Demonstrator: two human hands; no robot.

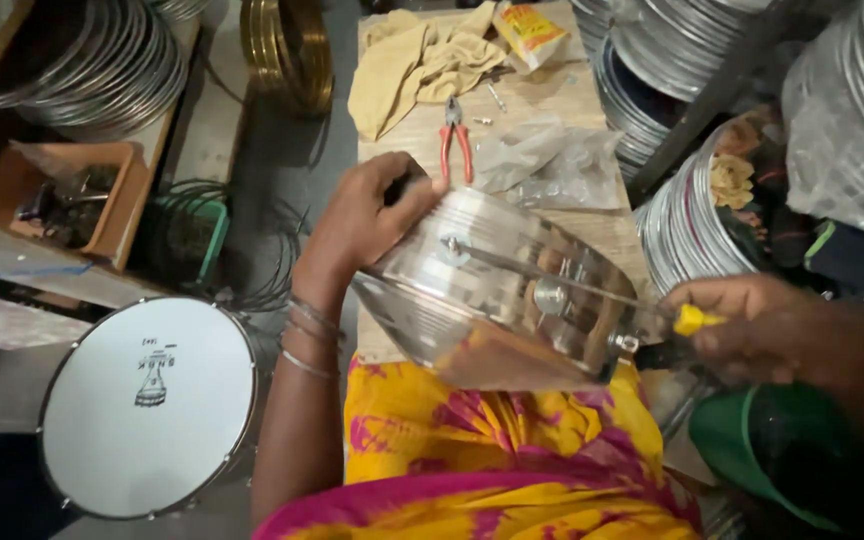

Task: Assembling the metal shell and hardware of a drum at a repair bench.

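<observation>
- The left hand (367, 215) reaches up from the near left, forearm almost upright, wrist bent toward the right, with thin metal bangles (307, 335) around it.
- Its fingers curl over the far left rim of a shiny metal drum shell (497, 290), gripping it and holding it tilted above the lap.
- The right hand (752, 325) comes in from the right edge, knuckles up, closed around the yellow and black handle of a screwdriver (687, 322).
- The screwdriver's long shaft runs leftward across the shell's open side to a small fitting on its wall.
- The shell sits in the middle of the view, over the near end of a wooden workbench (542, 100) and just above the yellow and pink cloth on the person's lap.
- Farther along the bench lie red-handled pliers (457, 145), a crumpled tan cloth (417, 65) and clear plastic bags (552, 165).
- A finished drum with a white head (147, 405) stands on the floor at the near left, well apart from the hands.
</observation>
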